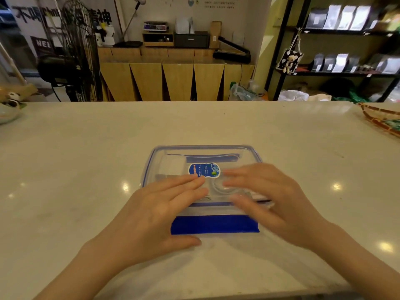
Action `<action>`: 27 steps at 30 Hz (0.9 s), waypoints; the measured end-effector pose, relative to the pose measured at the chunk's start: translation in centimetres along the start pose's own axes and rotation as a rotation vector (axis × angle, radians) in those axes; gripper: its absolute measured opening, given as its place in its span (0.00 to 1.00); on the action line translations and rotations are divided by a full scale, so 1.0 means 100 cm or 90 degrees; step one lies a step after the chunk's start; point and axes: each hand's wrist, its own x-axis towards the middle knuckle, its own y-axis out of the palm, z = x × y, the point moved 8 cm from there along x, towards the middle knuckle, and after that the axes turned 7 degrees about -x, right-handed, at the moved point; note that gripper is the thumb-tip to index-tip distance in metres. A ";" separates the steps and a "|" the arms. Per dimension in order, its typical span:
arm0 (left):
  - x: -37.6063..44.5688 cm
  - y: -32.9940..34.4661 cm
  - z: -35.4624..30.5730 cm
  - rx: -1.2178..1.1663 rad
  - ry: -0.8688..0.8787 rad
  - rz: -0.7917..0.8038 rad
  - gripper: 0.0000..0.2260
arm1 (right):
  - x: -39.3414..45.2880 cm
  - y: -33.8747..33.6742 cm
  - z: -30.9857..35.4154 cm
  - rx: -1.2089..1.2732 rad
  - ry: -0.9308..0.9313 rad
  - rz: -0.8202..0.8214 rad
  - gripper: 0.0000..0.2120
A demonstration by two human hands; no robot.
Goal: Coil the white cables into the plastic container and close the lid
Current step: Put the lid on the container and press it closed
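Both hands lie flat and open on the lid (pixel 244 153) of the container (pixel 149 167), fingers spread, gripping nothing. Left hand (pixel 160 211) covers the lid's near left part, its fingertips (pixel 194 180) reaching just under the blue label (pixel 204 169), its thumb lying on the table (pixel 75 148) beside the blue flap (pixel 214 225) at the near edge. Right hand (pixel 272 198) rests over the near right part and is blurred, so I cannot tell how firmly it presses.

Between the two sets of fingertips, a coil of white cable (pixel 220 188) shows dimly through the clear lid, inside the container. A white block (pixel 173 166) sits in the far left corner under the lid; what it is cannot be told. A blue strip (pixel 214 158) runs along the far side.

The lid sits on the container, its blue-lined rim matching the box outline at the far corners. Whether the near flap is latched cannot be told; it lies out flat toward the person.

The container stands at the middle of the pale table, well back from the far edge. Bare surface lies wide on both sides and beyond it. A bowl (pixel 8 113) sits at the far left edge and a woven tray (pixel 381 120) at the far right, both well apart from the hands.
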 end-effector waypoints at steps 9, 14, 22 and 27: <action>-0.001 -0.002 0.005 -0.046 0.004 -0.010 0.31 | -0.022 0.025 0.018 -0.178 -0.118 0.096 0.30; 0.002 -0.009 0.012 -0.181 -0.041 -0.005 0.27 | -0.021 0.013 0.014 -0.080 -0.079 0.110 0.24; 0.004 -0.008 0.014 -0.193 -0.026 -0.028 0.28 | -0.015 0.012 0.007 -0.004 -0.051 0.081 0.18; 0.004 -0.008 0.015 -0.218 -0.025 -0.044 0.26 | -0.014 0.011 0.006 0.014 -0.056 0.061 0.16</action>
